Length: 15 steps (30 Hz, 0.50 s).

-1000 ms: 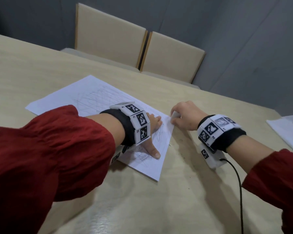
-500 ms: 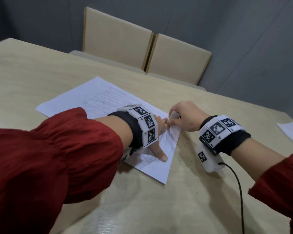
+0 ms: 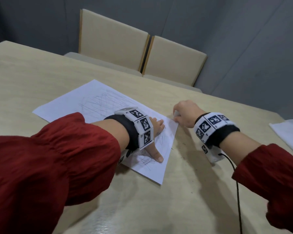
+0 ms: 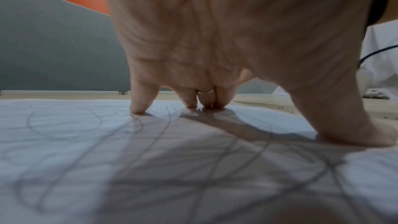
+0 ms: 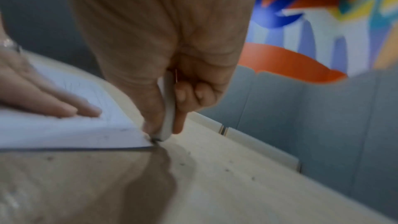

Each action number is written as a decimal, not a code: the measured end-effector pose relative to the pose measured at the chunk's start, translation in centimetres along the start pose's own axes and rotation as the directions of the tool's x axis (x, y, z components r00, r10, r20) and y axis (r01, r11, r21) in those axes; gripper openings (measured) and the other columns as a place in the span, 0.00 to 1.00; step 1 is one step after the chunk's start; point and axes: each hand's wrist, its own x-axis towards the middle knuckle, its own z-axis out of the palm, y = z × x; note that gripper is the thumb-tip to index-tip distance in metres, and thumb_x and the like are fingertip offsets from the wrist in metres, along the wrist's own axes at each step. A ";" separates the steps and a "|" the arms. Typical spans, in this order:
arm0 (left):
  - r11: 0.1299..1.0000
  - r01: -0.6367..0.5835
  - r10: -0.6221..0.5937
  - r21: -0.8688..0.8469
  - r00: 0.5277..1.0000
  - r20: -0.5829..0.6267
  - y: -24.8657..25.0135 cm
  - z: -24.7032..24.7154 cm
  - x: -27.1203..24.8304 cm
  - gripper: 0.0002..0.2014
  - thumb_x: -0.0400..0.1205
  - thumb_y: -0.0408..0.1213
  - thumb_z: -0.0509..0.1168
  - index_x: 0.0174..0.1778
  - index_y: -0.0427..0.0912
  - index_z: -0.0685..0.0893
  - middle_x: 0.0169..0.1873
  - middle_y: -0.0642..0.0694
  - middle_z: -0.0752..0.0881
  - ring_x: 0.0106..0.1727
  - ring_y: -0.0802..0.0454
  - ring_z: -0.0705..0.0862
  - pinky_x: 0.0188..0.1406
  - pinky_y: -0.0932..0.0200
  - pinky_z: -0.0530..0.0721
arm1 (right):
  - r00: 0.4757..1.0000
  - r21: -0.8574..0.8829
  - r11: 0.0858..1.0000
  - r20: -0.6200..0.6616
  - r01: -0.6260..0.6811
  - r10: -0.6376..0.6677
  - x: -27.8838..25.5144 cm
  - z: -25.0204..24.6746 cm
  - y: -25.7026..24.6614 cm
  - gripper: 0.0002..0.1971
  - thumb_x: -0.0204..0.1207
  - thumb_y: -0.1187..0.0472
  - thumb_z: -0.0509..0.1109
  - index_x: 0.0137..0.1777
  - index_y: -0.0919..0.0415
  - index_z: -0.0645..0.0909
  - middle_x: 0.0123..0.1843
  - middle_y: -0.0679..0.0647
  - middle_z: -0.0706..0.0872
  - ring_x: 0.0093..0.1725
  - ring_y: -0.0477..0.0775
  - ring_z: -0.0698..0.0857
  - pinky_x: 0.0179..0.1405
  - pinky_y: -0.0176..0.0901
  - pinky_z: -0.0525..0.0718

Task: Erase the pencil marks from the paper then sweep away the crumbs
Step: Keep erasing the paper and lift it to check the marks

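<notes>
A white sheet of paper (image 3: 95,105) with grey pencil scribbles lies on the beige table (image 3: 176,191). My left hand (image 3: 156,130) presses flat on the sheet's right part, fingers spread and thumb out; the left wrist view shows its fingertips (image 4: 137,108) on the scribbled paper (image 4: 86,142). My right hand (image 3: 184,115) pinches a white eraser (image 3: 176,114) at the paper's right corner. In the right wrist view the eraser (image 5: 169,106) stands upright between thumb and fingers, its tip touching the paper corner (image 5: 137,140).
Dark eraser crumbs (image 3: 184,147) dot the table right of the sheet. Another white paper (image 3: 289,134) lies at the right edge. Two beige chairs (image 3: 112,36) stand behind the table against a grey wall. A black cable (image 3: 237,188) runs from my right wrist.
My right hand with the eraser has moved slightly right, from beside my left fingertips out to the paper's corner. The left hand keeps pressing in the same spot. The head view has shifted.
</notes>
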 end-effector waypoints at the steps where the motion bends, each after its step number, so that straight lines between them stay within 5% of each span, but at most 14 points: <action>1: 1.000 0.004 -0.004 -0.003 1.000 0.002 -0.2 0.2 0.2 0.57 0.74 0.66 0.68 0.86 0.38 0.43 0.86 0.44 0.44 0.85 0.45 0.51 0.82 0.49 0.55 | 1.000 -0.001 1.000 0.007 0.009 -0.009 -0.3 0.0 -0.2 0.07 0.72 0.70 0.67 0.46 0.65 0.86 0.47 0.60 0.88 0.49 0.61 0.85 0.46 0.48 0.85; 5: 0.999 0.042 -0.042 -0.014 0.999 0.005 -0.3 0.9 0.4 0.61 0.71 0.71 0.66 0.86 0.40 0.40 0.86 0.44 0.42 0.86 0.46 0.46 0.83 0.43 0.52 | 0.989 0.131 0.990 0.127 0.053 -0.070 -3.9 0.2 -1.1 0.04 0.73 0.62 0.69 0.43 0.52 0.82 0.44 0.50 0.85 0.46 0.51 0.81 0.41 0.38 0.75; 9: 0.987 0.158 -0.157 -0.028 0.987 0.042 0.8 1.6 0.7 0.61 0.70 0.76 0.61 0.85 0.41 0.40 0.85 0.43 0.39 0.86 0.44 0.44 0.83 0.40 0.50 | 0.994 0.241 0.971 0.108 0.002 -0.029 -5.2 0.4 -0.7 0.05 0.73 0.58 0.73 0.47 0.51 0.81 0.46 0.49 0.82 0.47 0.50 0.79 0.40 0.36 0.73; 11: 0.968 0.208 -0.206 -0.143 0.978 0.029 2.0 0.8 -0.1 0.53 0.75 0.73 0.58 0.84 0.36 0.53 0.84 0.37 0.53 0.84 0.40 0.56 0.80 0.46 0.58 | 0.995 0.311 0.949 0.098 -0.041 0.011 -5.3 0.5 -0.6 0.06 0.72 0.57 0.75 0.45 0.51 0.81 0.46 0.51 0.83 0.46 0.51 0.80 0.39 0.36 0.74; 13: 0.960 0.206 -0.217 -0.188 0.975 -0.037 2.6 -0.4 -0.5 0.31 0.82 0.65 0.56 0.61 0.37 0.78 0.60 0.37 0.80 0.64 0.40 0.76 0.58 0.55 0.72 | 0.996 0.389 0.918 0.078 -0.073 0.046 -5.6 0.4 -0.8 0.08 0.68 0.57 0.78 0.42 0.50 0.81 0.41 0.51 0.83 0.43 0.51 0.81 0.39 0.38 0.75; 15: 0.980 0.171 -0.181 -0.098 0.978 -0.108 2.2 -1.9 -1.0 0.25 0.82 0.64 0.59 0.40 0.42 0.76 0.34 0.47 0.76 0.46 0.44 0.78 0.42 0.60 0.76 | 0.994 0.514 0.852 0.079 -0.101 0.070 -6.0 0.3 -1.1 0.10 0.66 0.60 0.80 0.39 0.52 0.80 0.36 0.50 0.82 0.38 0.51 0.81 0.35 0.41 0.78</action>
